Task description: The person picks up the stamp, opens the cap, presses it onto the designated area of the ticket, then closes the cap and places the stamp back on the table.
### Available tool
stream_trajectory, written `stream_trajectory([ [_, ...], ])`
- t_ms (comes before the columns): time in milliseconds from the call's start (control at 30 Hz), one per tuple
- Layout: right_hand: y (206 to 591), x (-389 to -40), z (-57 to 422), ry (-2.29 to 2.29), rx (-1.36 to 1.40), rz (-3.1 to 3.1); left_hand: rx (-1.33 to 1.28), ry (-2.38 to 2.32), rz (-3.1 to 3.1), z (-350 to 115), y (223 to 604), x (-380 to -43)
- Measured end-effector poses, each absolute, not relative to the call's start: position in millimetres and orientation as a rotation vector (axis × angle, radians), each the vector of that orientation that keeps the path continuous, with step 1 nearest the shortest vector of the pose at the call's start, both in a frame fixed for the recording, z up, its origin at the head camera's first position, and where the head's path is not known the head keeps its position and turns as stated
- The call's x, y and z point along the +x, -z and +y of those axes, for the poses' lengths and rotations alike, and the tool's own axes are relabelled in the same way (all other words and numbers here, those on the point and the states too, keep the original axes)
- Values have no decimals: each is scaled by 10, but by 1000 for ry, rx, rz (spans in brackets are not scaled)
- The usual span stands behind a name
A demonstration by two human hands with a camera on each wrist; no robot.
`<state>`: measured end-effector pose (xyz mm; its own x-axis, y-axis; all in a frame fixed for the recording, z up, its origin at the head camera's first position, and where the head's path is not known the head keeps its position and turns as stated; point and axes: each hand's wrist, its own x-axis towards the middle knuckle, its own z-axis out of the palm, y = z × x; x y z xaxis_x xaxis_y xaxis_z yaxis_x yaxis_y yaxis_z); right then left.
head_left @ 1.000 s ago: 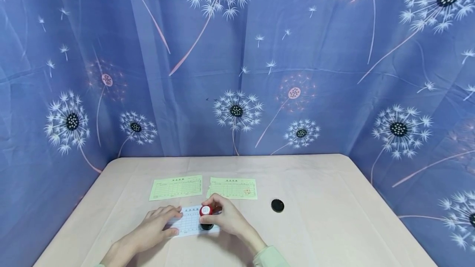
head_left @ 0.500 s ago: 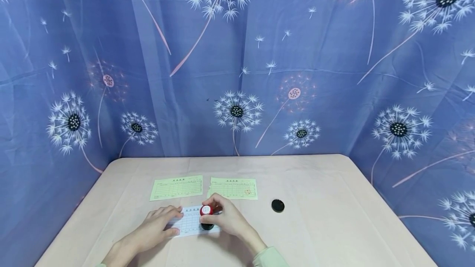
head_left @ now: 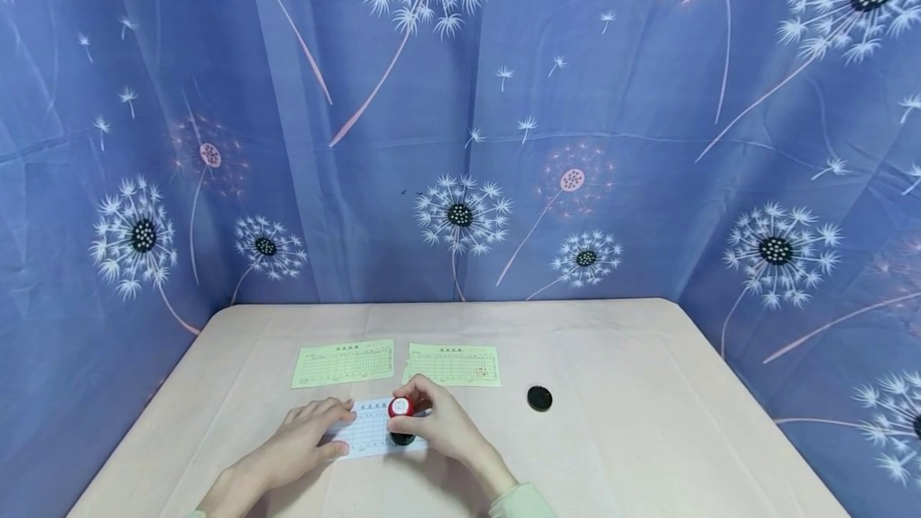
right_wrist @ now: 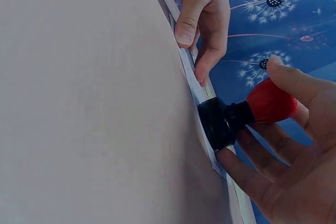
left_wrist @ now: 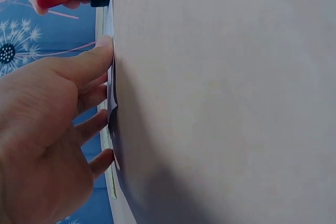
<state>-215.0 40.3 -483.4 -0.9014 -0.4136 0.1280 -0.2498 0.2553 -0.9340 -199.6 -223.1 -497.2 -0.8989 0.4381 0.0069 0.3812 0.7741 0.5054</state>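
Note:
A stamp with a red knob and a black base (head_left: 400, 408) stands upright on a white printed form (head_left: 368, 427) near the table's front. My right hand (head_left: 440, 420) grips its red knob between thumb and fingers; in the right wrist view the stamp (right_wrist: 223, 121) has its base flat against the paper, and a fingertip reaches the sheet beside it. On the form's left part rests my left hand (head_left: 305, 438), fingers spread and tips pressing the paper. The left wrist view shows this hand (left_wrist: 58, 114) with the sheet's edge slightly lifted under the fingers. The stamp's printing face is hidden.
Two green printed forms lie behind the white one: the left green form (head_left: 344, 364) and the right green form (head_left: 453, 366), which bears a red stamp mark. A round black cap (head_left: 540, 399) lies to the right on the pale table (head_left: 612, 446). Blue dandelion curtains surround the table.

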Motion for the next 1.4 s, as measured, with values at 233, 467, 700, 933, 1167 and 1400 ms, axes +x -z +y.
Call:
stream_trajectory([
  [233, 4814, -2156, 408, 1707, -615, 2407, 707, -751, 2880, -2229, 4985, -2029],
  [467, 4775, -2166, 356, 1723, -614, 2408, 741, -686, 2959, -2275, 4988, -2041],
  [700, 4639, -2231, 490, 1974, -531, 2358, 795, -576, 3001, -2252, 4951, -2055],
  [933, 4609, -2259, 583, 1976, -515, 2342, 885, -537, 3042, -2258, 4962, -2129],
  [1167, 4635, -2255, 594, 1984, -527, 2328, 1006, -455, 3084, -2313, 4962, -2111],
  [1400, 4648, -2252, 636, 1984, -498, 2345, 969, -431, 3076, -2296, 4966, -2085],
])
